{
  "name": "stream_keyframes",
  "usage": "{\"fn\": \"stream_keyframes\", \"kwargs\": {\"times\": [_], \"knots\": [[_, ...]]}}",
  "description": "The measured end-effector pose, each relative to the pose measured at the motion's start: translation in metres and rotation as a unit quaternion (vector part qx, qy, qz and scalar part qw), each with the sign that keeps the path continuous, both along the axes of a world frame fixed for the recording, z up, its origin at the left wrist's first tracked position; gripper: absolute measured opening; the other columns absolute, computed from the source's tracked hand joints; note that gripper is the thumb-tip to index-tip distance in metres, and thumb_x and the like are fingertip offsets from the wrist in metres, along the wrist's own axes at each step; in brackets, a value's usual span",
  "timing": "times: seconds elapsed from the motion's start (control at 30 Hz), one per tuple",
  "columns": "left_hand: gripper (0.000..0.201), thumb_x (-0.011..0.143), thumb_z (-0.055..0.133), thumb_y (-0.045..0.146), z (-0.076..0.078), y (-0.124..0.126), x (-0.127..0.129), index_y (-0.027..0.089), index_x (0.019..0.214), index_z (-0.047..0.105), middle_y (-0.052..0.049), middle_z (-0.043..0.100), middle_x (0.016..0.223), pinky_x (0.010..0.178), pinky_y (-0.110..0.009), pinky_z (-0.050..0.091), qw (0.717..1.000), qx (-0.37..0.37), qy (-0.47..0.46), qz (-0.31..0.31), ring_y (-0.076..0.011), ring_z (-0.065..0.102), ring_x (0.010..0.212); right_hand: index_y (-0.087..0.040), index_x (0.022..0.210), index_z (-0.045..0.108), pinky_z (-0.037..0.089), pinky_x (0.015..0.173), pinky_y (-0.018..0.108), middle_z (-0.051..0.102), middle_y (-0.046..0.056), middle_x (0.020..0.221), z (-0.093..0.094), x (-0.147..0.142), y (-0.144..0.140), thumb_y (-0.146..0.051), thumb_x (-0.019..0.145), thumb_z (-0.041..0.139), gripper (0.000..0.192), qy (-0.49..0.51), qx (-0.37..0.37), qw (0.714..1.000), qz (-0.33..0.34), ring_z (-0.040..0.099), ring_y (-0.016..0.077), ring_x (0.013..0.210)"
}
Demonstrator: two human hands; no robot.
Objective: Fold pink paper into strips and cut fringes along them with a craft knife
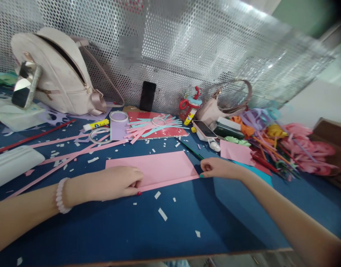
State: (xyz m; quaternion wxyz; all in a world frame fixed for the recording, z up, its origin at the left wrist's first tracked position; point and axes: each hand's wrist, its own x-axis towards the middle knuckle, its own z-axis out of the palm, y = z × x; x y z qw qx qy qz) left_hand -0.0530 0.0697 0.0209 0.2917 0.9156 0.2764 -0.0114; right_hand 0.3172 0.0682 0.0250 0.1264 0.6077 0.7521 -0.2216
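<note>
Against a silver wall (98, 40) full of small holes stands our blue table (170, 233), and what a busy one it is! Back left, a pale backpack (59, 78) takes up the corner. Front and centre, flat on the table between our hands, lies the pink sheet (159, 165), with what looks like a narrow strip (170, 182) turned along its near edge.

Now to our hands! Our left hand (117, 181) lies over the sheet's left end, fingers curled together, thumb out at the near edge; whether paper is pinched there, we cannot tell. Our right hand (217, 168) is at the near right corner, fingers curled in, thumb tip at the paper; its grip, too, we cannot make out. Good form, we'd say, means the left holding firm, both ends of that strip level, and pressure run evenly along the line so it doesn't drift at the corner.

Further back, a black phone (147, 95) leans upright on the wall and a yellow glue stick (96, 124) lies at left. Smallest of all, white scraps (162, 214) dot the near side: best kept out from under the fold!
</note>
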Motion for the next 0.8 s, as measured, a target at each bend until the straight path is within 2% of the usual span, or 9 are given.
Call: {"fn": "stream_keyframes", "kwargs": {"times": [0.1, 0.17, 0.23, 0.37, 0.47, 0.6, 0.7, 0.8], "knots": [[0.014, 0.088, 0.051, 0.021, 0.000, 0.001, 0.001, 0.018, 0.075, 0.051, 0.001, 0.058, 0.078, 0.057, -0.022, 0.034, 1.000, 0.003, -0.003, -0.007, -0.0129, 0.050, 0.064, -0.018, 0.085, 0.059, 0.044, 0.068, 0.030, 0.066, 0.006, 0.083, 0.002, -0.006, -0.005, -0.053, 0.077, 0.047, 0.038, 0.089, 0.002, 0.995, -0.033, 0.058, 0.0199, 0.076], [0.015, 0.088, 0.050, 0.020, 0.001, 0.001, 0.000, 0.018, 0.073, 0.050, 0.001, 0.058, 0.076, 0.056, -0.022, 0.033, 1.000, 0.005, -0.003, -0.013, -0.0125, 0.050, 0.063, -0.017, 0.085, 0.061, 0.045, 0.072, 0.032, 0.067, 0.007, 0.085, 0.001, -0.013, -0.008, -0.050, 0.073, 0.051, 0.037, 0.155, 0.016, 0.985, -0.080, 0.059, 0.0215, 0.079], [0.015, 0.088, 0.050, 0.019, 0.001, 0.001, 0.000, 0.019, 0.073, 0.050, 0.002, 0.058, 0.075, 0.056, -0.022, 0.033, 1.000, 0.011, -0.007, -0.022, -0.0122, 0.050, 0.063, -0.017, 0.083, 0.060, 0.045, 0.069, 0.032, 0.066, 0.007, 0.082, -0.002, -0.020, -0.011, -0.046, 0.070, 0.055, 0.032, 0.197, 0.028, 0.972, -0.122, 0.059, 0.0212, 0.076], [0.012, 0.089, 0.050, 0.018, 0.001, 0.003, -0.003, 0.019, 0.078, 0.054, 0.003, 0.059, 0.077, 0.058, -0.022, 0.035, 0.998, 0.023, -0.024, -0.060, -0.0120, 0.052, 0.066, -0.017, 0.085, 0.056, 0.045, 0.059, 0.029, 0.062, 0.003, 0.073, -0.007, -0.026, -0.011, -0.036, 0.071, 0.052, 0.024, 0.231, 0.042, 0.961, -0.149, 0.057, 0.0170, 0.066], [0.013, 0.092, 0.047, 0.017, 0.003, 0.009, -0.004, 0.020, 0.090, 0.060, 0.002, 0.063, 0.087, 0.067, -0.021, 0.039, 0.993, 0.025, -0.067, -0.098, -0.0123, 0.057, 0.076, -0.018, 0.087, 0.055, 0.046, 0.062, 0.029, 0.062, 0.003, 0.077, -0.003, -0.024, 0.000, -0.036, 0.070, 0.051, 0.025, 0.253, 0.061, 0.957, -0.131, 0.058, 0.0170, 0.070], [0.020, 0.092, 0.045, 0.016, 0.004, 0.019, -0.005, 0.019, 0.104, 0.061, -0.004, 0.063, 0.106, 0.089, -0.025, 0.040, 0.980, 0.081, -0.160, -0.088, -0.0160, 0.056, 0.100, -0.018, 0.088, 0.058, 0.047, 0.068, 0.030, 0.063, 0.004, 0.085, 0.013, -0.024, 0.034, -0.038, 0.069, 0.053, 0.028, 0.266, 0.089, 0.957, -0.075, 0.059, 0.0182, 0.076], [0.028, 0.091, 0.046, 0.013, 0.002, 0.022, -0.005, 0.022, 0.113, 0.060, -0.006, 0.060, 0.121, 0.104, -0.033, 0.032, 0.968, 0.140, -0.170, -0.120, -0.0195, 0.047, 0.119, -0.017, 0.091, 0.063, 0.047, 0.076, 0.031, 0.066, 0.004, 0.091, 0.025, -0.038, 0.069, -0.034, 0.070, 0.053, 0.028, 0.270, 0.099, 0.958, -0.024, 0.060, 0.0189, 0.084], [0.032, 0.092, 0.050, 0.016, -0.001, 0.019, -0.005, 0.024, 0.123, 0.056, -0.007, 0.055, 0.133, 0.109, -0.038, 0.027, 0.963, 0.164, -0.147, -0.153, -0.0213, 0.041, 0.129, -0.015, 0.094, 0.067, 0.046, 0.080, 0.031, 0.067, 0.004, 0.096, 0.029, -0.066, 0.104, -0.026, 0.071, 0.053, 0.029, 0.263, 0.108, 0.958, 0.035, 0.060, 0.0183, 0.088]]}}
